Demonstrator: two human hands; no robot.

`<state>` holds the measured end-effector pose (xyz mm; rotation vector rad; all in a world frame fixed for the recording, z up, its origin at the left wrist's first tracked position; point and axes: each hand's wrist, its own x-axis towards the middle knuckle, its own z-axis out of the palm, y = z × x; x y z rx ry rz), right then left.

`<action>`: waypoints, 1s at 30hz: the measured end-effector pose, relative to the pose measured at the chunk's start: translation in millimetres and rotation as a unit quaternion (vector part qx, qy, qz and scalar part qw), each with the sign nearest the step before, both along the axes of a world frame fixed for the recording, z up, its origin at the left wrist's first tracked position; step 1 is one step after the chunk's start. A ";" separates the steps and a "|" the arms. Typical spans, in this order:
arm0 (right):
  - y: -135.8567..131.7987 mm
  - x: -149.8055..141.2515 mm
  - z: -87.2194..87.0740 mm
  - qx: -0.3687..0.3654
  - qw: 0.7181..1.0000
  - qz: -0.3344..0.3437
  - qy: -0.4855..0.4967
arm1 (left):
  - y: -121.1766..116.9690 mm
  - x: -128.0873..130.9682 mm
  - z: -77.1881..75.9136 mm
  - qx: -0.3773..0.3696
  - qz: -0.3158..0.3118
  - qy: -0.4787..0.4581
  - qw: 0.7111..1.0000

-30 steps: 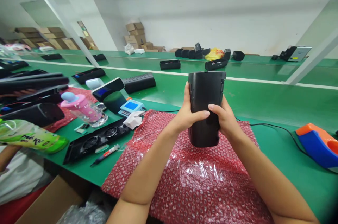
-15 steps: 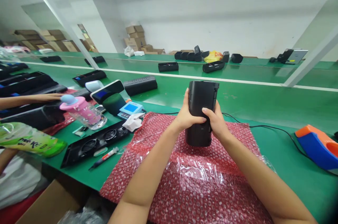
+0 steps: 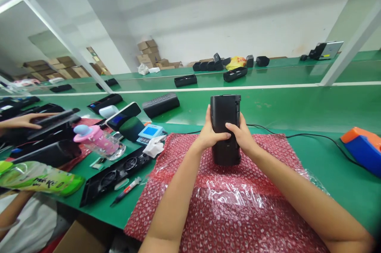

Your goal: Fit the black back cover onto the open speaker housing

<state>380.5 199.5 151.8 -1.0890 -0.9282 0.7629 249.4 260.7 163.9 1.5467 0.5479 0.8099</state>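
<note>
Between my two hands a black speaker housing [image 3: 224, 112] is held on end, its lower edge at the red bubble wrap [image 3: 229, 209]. My left hand [image 3: 210, 134] grips its left side, thumb across the near face. On the right side my right hand [image 3: 241, 137] is wrapped round it, its thumb just above the left one. The fingers behind the housing are hidden. Left of the bubble wrap lies a black panel with two round speaker drivers [image 3: 119, 171], and beside it a syringe-like tube [image 3: 126, 191].
At the left are a pink-lidded bottle [image 3: 99, 141], a green bottle [image 3: 44, 179], a blue device with a screen [image 3: 151, 132] and a crumpled white tissue [image 3: 154, 146]. A co-worker's hand [image 3: 26, 121] handles black housings. An orange-and-blue holder [image 3: 364, 151] and a cable [image 3: 312, 134] lie right.
The camera view has tilted and shifted slightly. My hands keep their grip on the housing, which looks a little more upright. The co-worker's hand now lifts a black part.
</note>
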 end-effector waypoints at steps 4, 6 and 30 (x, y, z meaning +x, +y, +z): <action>1.5 2.3 -0.9 -0.004 1.000 0.023 0.003 | -0.8 0.5 1.1 -0.006 0.008 -0.008 1.000; 2.1 6.1 -2.1 -0.006 0.998 0.052 0.027 | -0.1 -1.4 2.1 0.005 0.010 -0.001 1.000; -3.1 19.2 0.6 -0.028 0.985 0.156 -0.072 | 10.2 -16.0 3.4 -0.002 -0.054 0.062 0.997</action>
